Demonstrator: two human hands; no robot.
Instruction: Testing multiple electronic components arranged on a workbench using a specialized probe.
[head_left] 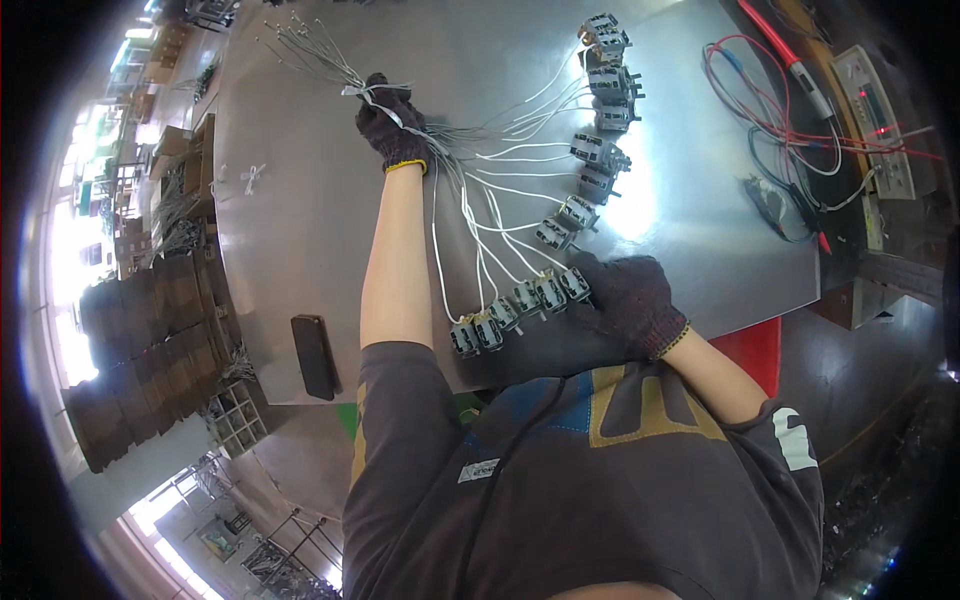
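My left hand [393, 122], in a dark knitted glove with a yellow cuff, is closed around a bundle of thin white wires [465, 200]. A white tie [385, 108] trails over this hand, and the loose wire ends [318, 55] fan out beyond it to the far left. The wires run to several small grey motors [598, 152] with short shafts, lying in a curved row on the metal table. My right hand [635, 300], gloved too, rests at the near part of the row. Its fingers are apart beside the nearest motor [574, 284], touching or almost touching it.
A dark phone [315, 357] lies near the table's [290, 250] front left edge. At the right are a red-handled tool [800, 75], tangled red and black leads [760, 120], and a meter box [872, 125]. A white tie scrap [252, 179] lies at left. Brown cartons [140, 350] stand beyond.
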